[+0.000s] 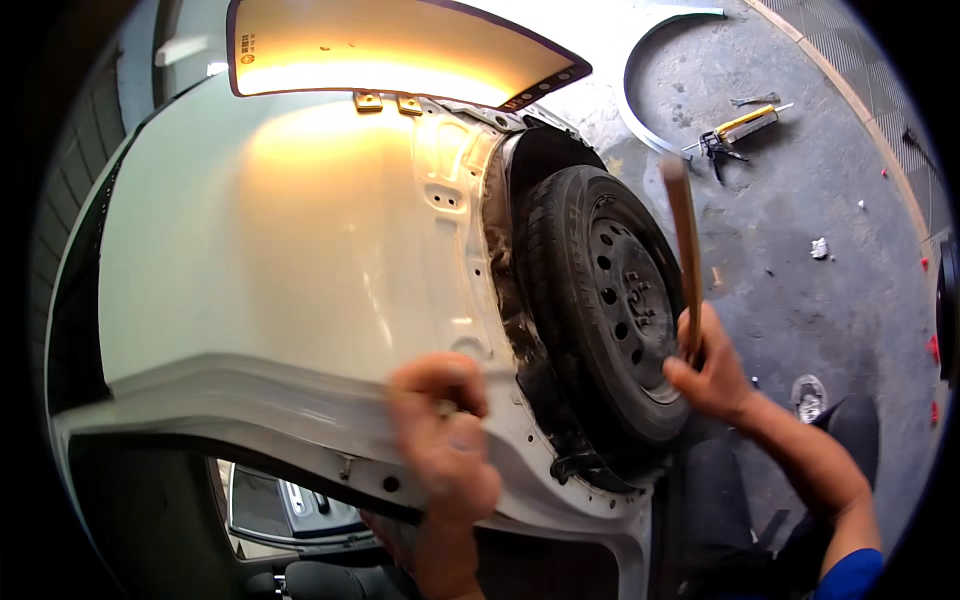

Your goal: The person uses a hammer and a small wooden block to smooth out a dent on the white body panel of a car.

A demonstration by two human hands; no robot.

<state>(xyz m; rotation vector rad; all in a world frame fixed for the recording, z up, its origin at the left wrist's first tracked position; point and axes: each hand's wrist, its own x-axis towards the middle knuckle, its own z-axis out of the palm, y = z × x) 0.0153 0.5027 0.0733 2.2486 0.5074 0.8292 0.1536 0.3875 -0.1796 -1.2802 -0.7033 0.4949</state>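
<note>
My right hand (712, 368) is wrapped around a brown wooden stick (686, 240), held upright in front of the wheel (625, 290). The stick's upper end is blurred, so I cannot tell whether it carries a head. Over the lower part of the white car body panel (300, 250), my left hand (445, 440) is closed and smeared by motion. A small pale end shows between its fingers, but its kind is not clear. Beside the panel, the wheel with its black steel rim sits in the exposed arch.
A glowing yellow light board (400, 45) stands over the panel's far edge. On the grey floor (800, 270) lie a caulking gun (740, 128), a curved pale trim strip (632, 95) and a crumpled white scrap (820, 248). An open window gap (290, 505) is near my left arm.
</note>
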